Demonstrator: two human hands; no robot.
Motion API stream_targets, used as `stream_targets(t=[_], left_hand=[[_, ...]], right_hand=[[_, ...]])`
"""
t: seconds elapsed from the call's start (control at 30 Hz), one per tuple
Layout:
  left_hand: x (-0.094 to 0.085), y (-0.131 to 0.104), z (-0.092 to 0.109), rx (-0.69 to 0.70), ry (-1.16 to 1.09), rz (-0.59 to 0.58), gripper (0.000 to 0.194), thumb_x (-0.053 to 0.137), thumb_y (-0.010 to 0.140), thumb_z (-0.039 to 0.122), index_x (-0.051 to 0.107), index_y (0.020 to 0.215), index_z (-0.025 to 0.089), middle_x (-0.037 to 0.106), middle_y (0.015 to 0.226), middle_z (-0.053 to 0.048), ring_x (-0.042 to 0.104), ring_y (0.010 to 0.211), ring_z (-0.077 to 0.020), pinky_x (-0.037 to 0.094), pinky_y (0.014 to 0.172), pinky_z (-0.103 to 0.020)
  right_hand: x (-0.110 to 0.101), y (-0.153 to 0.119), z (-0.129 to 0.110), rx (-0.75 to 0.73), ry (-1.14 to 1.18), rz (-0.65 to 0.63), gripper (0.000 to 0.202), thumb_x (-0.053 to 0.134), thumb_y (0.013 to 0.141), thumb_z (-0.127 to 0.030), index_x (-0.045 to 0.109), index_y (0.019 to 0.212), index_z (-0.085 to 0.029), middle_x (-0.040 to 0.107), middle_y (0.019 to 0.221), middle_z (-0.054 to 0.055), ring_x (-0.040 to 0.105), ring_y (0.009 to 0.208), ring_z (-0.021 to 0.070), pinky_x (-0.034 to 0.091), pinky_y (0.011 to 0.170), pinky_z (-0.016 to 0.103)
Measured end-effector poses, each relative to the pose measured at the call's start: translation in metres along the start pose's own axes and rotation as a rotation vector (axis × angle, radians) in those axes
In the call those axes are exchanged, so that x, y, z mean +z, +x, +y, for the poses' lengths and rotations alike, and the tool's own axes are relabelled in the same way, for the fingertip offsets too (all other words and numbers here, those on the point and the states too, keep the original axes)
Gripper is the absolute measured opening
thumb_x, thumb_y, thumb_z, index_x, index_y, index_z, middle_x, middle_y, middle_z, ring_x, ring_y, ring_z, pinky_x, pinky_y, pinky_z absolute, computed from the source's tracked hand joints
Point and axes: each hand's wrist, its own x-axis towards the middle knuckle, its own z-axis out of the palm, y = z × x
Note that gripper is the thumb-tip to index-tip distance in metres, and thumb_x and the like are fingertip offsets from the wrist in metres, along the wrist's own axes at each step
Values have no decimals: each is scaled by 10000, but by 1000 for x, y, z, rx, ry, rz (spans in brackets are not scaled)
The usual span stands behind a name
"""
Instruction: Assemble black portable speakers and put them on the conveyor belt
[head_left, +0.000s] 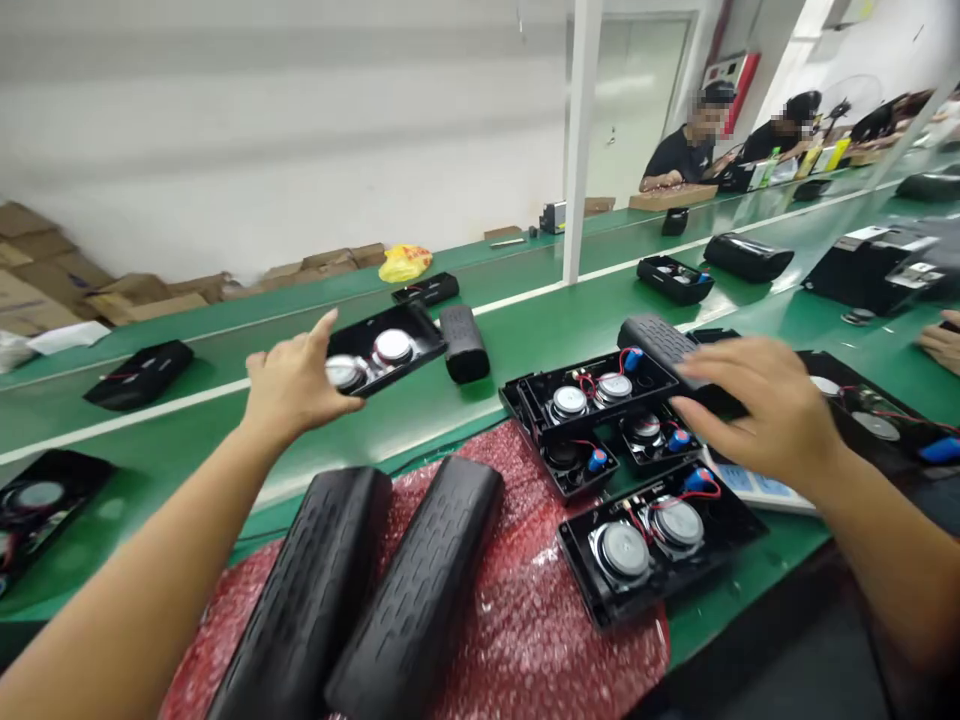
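two ribbed speaker covers (375, 590) lie nearest on red bubble wrap (525, 620); beyond, the right hand (757, 415) rests, fingers curled, on another cover (664, 345) atop open speaker shells (600, 390), while the left hand (296, 380) pinches a speaker half (382, 350) on the green conveyor belt (225, 380), seemingly mid-placement; other workers sit far down the line.

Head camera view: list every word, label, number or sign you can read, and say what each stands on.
No text can be read.
Red wall box: any markings are blurred.
White card under the right hand: print too small.
Yellow-green packages on the far bench: lettering too small.
Speaker covers: only a pattern, no wording.
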Motion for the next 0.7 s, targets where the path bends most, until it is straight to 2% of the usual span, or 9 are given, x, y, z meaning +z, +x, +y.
stream_targets(t=[0.03, 0.1, 0.17, 0.23, 0.33, 0.4, 0.5, 0.6, 0.7], left_hand=[[-18, -6, 20, 100, -13, 42, 1002, 577, 701, 570, 87, 1503, 222, 422, 1442, -85, 425, 1251, -420, 285, 1035, -616], [-50, -17, 58, 228, -40, 108, 962, 604, 716, 491, 102, 1500, 247, 322, 1506, -42, 346, 1317, -384, 173, 1102, -599], [-75, -23, 91, 321, -65, 159, 987, 636, 694, 427, 97, 1503, 256, 307, 1511, -31, 326, 1331, -356, 153, 1129, -545], [-94, -25, 115, 410, -98, 233, 1027, 651, 672, 388, 70, 1510, 268, 361, 1464, -37, 361, 1310, -343, 181, 1126, -511], [-109, -19, 140, 517, -211, 276, 1120, 677, 640, 396, -24, 1510, 306, 450, 1375, -41, 410, 1259, -343, 257, 1085, -505], [-110, -11, 151, 558, -278, 230, 1145, 688, 631, 389, -47, 1507, 321, 464, 1362, -48, 398, 1258, -358, 261, 1073, -525], [-98, 6, 166, 596, -360, 76, 1205, 736, 582, 371, -33, 1508, 311, 450, 1381, -68, 352, 1287, -394, 222, 1081, -546], [-76, 24, 180, 594, -422, -74, 1293, 781, 522, 360, -62, 1501, 306, 480, 1348, -84, 373, 1273, -398, 251, 1064, -537], [-53, 34, 183, 536, -429, -134, 1308, 787, 515, 388, -68, 1501, 304, 469, 1355, -108, 370, 1265, -397, 249, 1056, -564]], right_hand=[[4, 23, -12, -26, 5, -34, 319, 677, 790, -273, 597, 1091, -201, 675, 1052, 129, 633, 1003, 302, 487, 896, 481], [11, 62, -37, -38, 25, -131, 610, 712, 756, -390, 497, 1287, -180, 549, 1298, 178, 494, 1225, 385, 377, 1015, 594], [14, 91, -54, -58, 40, -252, 898, 782, 664, -446, 351, 1420, -224, 379, 1459, 163, 306, 1356, 448, 223, 1071, 686], [14, 108, -61, -68, 32, -340, 1091, 841, 575, -441, 246, 1473, -266, 245, 1530, 134, 162, 1401, 482, 110, 1077, 726], [8, 118, -49, -35, -25, -418, 1177, 859, 541, -395, 192, 1497, -232, 133, 1558, 152, 88, 1399, 513, 79, 1064, 736], [3, 118, -30, 7, -39, -458, 1165, 852, 553, -383, 195, 1495, -191, 178, 1538, 178, 138, 1383, 513, 77, 1063, 736], [5, 113, 1, 53, 68, -499, 1137, 864, 534, -416, 245, 1467, -219, 370, 1451, 144, 301, 1334, 455, 109, 1092, 709], [22, 100, 26, 102, 265, -504, 1092, 871, 495, -412, 320, 1424, -253, 448, 1401, 99, 436, 1265, 376, 282, 1103, 598], [42, 80, 40, 218, 392, -482, 1052, 872, 428, -411, 409, 1356, -239, 503, 1342, 89, 496, 1218, 366, 362, 1062, 561]])
